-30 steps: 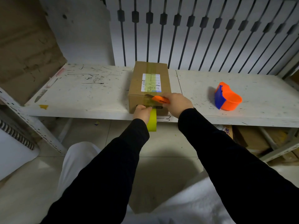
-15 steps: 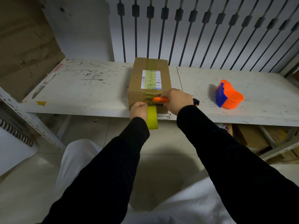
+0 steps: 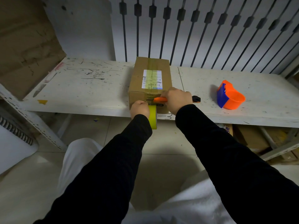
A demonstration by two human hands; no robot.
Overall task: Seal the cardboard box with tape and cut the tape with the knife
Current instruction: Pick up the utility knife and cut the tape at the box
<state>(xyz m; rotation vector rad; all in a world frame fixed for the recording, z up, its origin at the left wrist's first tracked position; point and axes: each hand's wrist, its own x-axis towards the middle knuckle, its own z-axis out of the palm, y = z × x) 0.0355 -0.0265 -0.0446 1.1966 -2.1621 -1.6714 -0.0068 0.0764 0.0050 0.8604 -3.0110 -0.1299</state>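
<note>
A brown cardboard box (image 3: 139, 81) with a white label stands on the white shelf (image 3: 80, 94), near its front edge. A strip of clear yellowish tape runs along the box top and down its near face. My left hand (image 3: 140, 109) grips a yellow tape roll (image 3: 152, 117) that hangs just below the box's near face. My right hand (image 3: 177, 98) holds an orange knife (image 3: 160, 99) with a black end; its blade lies across the tape between the roll and the box.
An orange and blue tape dispenser (image 3: 229, 97) sits on the shelf to the right. Dark vertical bars line the wall behind. Cardboard boxes (image 3: 252, 138) lie under the shelf at right. A brown board (image 3: 24, 46) leans at the left.
The knife has levelled out and its blade has slid left across the tape on the box's near face. The left hand and roll stay at the box's front.
</note>
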